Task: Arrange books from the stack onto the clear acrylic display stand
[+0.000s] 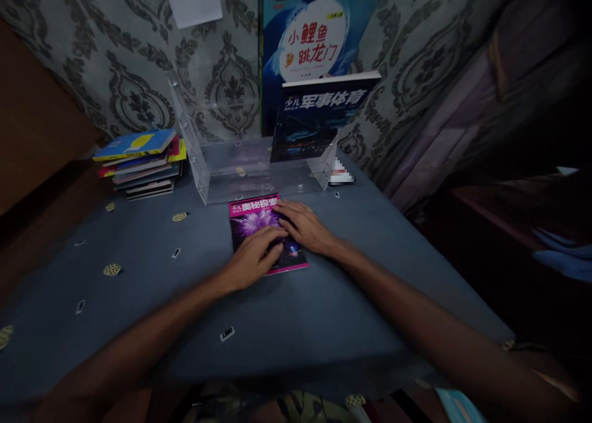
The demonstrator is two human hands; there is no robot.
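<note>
Both hands lie flat on a magenta book (259, 221) that rests face-up on the blue-grey desk (139, 269), just in front of a clear acrylic book stand (245, 170). The left hand (254, 258) covers the book's lower left part, palm down, fingers spread and pointing up-right across the cover. The right hand (303, 225) presses on the right edge and the upper right part, fingers reaching left toward the title strip. Neither hand is clenched or wrapped around the book; both are laid open against its cover, and their fingertips almost meet near the middle.

The book's long axis runs away from the person, tilted slightly left at the far end, with the title band at the far end nearest the stand. The 2 hands are about equally close; the right one sits nearer the stand and the outer edge, the left one nearer the person.

Inside the stand, a dark blue book (319, 118) leans upright at the right end, and a taller blue picture book (314, 34) stands behind it against the patterned wall. A stack of books (141, 164) lies on the desk well to the left of the stand. Small round and rectangular stickers dot the desk.
</note>
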